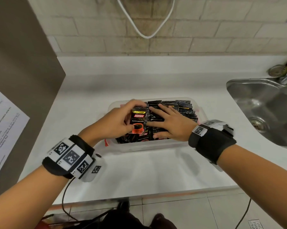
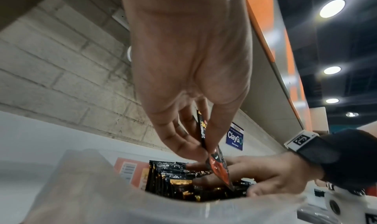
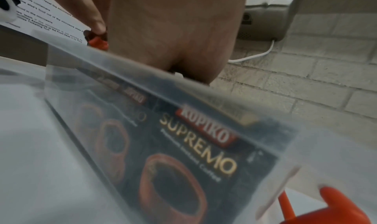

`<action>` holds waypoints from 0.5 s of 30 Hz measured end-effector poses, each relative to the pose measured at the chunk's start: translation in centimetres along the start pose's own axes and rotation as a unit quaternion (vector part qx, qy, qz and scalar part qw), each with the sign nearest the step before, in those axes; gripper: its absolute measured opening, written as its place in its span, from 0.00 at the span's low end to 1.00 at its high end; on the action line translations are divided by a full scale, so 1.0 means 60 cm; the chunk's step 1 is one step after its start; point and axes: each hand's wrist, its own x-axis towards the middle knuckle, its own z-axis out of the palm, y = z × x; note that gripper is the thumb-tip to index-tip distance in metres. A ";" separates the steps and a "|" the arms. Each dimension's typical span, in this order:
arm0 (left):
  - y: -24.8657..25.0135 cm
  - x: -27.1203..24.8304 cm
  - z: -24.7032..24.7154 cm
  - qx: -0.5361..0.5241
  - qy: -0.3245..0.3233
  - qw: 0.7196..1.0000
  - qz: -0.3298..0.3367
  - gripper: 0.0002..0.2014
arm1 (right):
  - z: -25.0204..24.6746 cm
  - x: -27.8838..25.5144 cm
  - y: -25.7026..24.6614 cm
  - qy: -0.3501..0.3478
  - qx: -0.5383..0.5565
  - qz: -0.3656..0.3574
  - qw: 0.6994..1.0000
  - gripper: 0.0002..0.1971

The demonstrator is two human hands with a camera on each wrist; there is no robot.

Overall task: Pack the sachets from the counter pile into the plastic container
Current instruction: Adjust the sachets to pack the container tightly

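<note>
- We're pinching 1 sachet (image 1: 138, 121) in our left hand (image 1: 116, 123), thumb on the near face and fingers curled over its far top edge, holding it upright over the left end of the plastic container (image 1: 144, 147).
- The left wrist view is showing that sachet (image 2: 217, 159) edge-on, its lower corner dipping toward the packed sachets (image 2: 179, 179).
- Our right hand (image 1: 170, 124) is lying flat with fingers straight and spread, pressing on the packed sachets (image 1: 184, 109) and gripping nothing.
- The packed sachets are standing in rows across the container, filling it from the middle to the far right.
- The container is sitting on the white counter (image 1: 90, 90), near the front edge, with the sink (image 1: 263, 103) to its right.
- The right wrist view is showing sachet prints (image 3: 195, 147) pressed against the clear container wall (image 3: 306, 147), blurred.
- A printed sheet (image 1: 2, 129) is lying at the far left.
</note>
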 end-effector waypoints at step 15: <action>-0.046 0.018 0.062 0.064 -0.033 0.996 -0.043 0.29 | -0.003 -0.018 -0.012 0.097 0.034 0.019 0.995 0.40</action>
